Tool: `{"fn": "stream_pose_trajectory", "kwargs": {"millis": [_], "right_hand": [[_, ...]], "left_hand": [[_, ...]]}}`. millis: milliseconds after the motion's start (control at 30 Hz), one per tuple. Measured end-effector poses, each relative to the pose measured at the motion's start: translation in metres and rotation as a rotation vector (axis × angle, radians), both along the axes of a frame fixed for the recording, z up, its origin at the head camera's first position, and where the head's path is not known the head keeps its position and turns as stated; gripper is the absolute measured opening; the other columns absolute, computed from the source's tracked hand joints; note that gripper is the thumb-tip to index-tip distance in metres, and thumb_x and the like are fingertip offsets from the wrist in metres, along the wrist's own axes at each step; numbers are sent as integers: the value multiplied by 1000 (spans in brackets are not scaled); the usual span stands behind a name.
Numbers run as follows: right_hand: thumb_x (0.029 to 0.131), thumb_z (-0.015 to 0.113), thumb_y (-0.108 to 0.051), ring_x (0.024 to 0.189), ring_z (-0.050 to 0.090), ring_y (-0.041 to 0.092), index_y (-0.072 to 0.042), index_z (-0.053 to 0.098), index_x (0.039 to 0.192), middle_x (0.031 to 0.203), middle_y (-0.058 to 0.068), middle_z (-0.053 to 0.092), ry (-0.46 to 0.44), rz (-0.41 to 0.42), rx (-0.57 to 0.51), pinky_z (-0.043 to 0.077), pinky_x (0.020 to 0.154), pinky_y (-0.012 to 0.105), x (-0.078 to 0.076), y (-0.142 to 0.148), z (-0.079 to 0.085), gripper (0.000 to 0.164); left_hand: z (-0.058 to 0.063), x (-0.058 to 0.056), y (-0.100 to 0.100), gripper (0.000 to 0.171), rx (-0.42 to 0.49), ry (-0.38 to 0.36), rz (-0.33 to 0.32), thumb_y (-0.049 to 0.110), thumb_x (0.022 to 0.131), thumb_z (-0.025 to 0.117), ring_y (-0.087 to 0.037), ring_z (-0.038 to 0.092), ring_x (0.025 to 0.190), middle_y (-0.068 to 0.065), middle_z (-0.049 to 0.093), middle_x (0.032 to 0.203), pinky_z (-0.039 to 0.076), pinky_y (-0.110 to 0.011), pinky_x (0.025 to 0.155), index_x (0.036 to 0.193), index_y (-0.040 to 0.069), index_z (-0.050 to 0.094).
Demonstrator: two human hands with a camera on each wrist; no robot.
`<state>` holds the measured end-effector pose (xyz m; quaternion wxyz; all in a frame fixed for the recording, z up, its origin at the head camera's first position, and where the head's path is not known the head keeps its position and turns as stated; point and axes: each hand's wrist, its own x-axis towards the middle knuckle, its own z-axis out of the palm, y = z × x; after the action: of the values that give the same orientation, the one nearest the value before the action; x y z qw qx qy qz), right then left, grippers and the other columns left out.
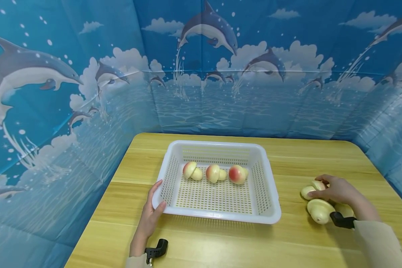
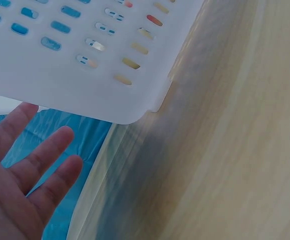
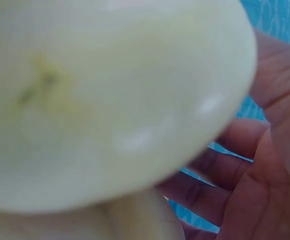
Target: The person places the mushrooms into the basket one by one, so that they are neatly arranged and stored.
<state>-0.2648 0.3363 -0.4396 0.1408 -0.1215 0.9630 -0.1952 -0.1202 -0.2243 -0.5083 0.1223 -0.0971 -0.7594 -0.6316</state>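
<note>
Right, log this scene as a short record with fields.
Container: white perforated plastic basket on a wood-grain table
Contents: three toy-like mushrooms in a row
Left hand: touches the basket's near-left corner
Right hand: grips a fourth mushroom, right of the basket
Nearby: stem-forward mushroom; pale rounded object, partly hidden
Backdrop: dolphin-print curtain

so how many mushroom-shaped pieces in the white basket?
3, in a row across the basket: left piece, middle piece, right piece. None appear hidden inside.
</note>
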Motion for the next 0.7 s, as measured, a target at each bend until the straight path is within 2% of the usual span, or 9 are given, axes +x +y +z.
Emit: {"fn": "stream_pose_trajectory", "kwargs": {"millis": [200, 700], "right_hand": [[80, 71, -49, 96, 52, 47, 15, 46, 124, 111, 36, 52, -16, -3, -4, 44, 73, 52, -1, 1, -1, 82], [82, 67, -51, 99, 50, 50, 16, 44, 126, 115, 38, 50, -51, -14, -16, 44, 74, 53, -4, 0, -3, 84]], "left_hand": [[0, 0, 0, 61, 5, -2, 2, 7, 94, 44, -40, 41, 125, -16, 29, 150, 43, -38, 91, 150, 20, 24], [-2, 0, -1, 61, -5, -5, 9, 9, 94, 44, -38, 39, 127, -14, 28, 151, 40, -40, 93, 150, 22, 23]]}}
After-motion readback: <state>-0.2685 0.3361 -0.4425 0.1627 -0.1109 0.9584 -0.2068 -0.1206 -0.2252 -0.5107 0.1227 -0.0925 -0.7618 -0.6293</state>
